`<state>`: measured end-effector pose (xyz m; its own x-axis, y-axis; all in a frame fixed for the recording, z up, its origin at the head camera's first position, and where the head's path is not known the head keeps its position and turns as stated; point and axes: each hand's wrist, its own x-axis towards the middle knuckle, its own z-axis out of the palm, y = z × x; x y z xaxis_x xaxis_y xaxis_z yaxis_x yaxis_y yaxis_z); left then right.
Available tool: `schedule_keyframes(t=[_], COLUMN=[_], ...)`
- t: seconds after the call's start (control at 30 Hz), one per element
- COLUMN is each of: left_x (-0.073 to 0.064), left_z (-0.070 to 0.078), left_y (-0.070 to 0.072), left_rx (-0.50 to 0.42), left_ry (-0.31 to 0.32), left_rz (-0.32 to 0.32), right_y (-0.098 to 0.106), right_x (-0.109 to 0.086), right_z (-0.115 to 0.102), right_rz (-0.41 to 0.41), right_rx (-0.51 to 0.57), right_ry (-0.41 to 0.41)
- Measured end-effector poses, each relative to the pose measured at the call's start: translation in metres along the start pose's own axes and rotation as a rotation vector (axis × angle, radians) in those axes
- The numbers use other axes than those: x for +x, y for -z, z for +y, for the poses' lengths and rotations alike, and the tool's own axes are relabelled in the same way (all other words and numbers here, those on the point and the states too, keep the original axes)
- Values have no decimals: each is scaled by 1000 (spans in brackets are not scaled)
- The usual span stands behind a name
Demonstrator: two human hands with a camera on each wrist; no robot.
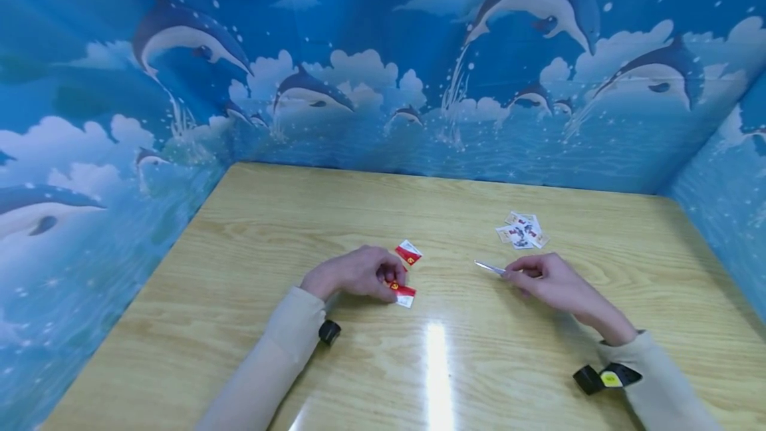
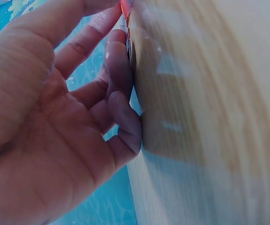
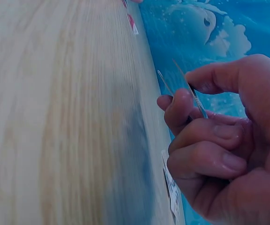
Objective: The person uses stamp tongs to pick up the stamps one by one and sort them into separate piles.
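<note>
My left hand [image 1: 362,273] pinches a small red-and-white paper piece [image 1: 407,294] with a yellow emblem, low over the table. Just beyond those fingers lies another red-and-white piece [image 1: 409,253]. In the left wrist view a red edge [image 2: 127,8] shows between the thumb and fingertips, while the other fingers curl near the tabletop. Slim metal tweezers [image 1: 489,267] are held in my right hand [image 1: 553,281], pointing left. Seen from the right wrist, the tweezers' tips [image 3: 176,63] stand apart with nothing between them.
A loose cluster of small white printed paper pieces [image 1: 522,231] lies beyond my right hand. The wood-grain table [image 1: 299,211] is bordered by a blue dolphin-patterned curtain [image 1: 371,85] at the back and sides. A bright light reflection falls on the front of the tabletop.
</note>
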<state>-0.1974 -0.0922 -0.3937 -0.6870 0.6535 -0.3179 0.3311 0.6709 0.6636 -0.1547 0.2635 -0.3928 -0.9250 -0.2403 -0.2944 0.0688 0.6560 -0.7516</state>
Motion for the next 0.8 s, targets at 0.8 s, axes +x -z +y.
schedule_keyframes(t=[0.8], left_x=[0], left_z=[0], left_y=[-2], left_rx=[-27], left_ry=[43], left_rz=[3], right_y=[-37], right_x=[1], right_z=[-19], right_rz=[-142], right_rx=[-51], right_ry=[181])
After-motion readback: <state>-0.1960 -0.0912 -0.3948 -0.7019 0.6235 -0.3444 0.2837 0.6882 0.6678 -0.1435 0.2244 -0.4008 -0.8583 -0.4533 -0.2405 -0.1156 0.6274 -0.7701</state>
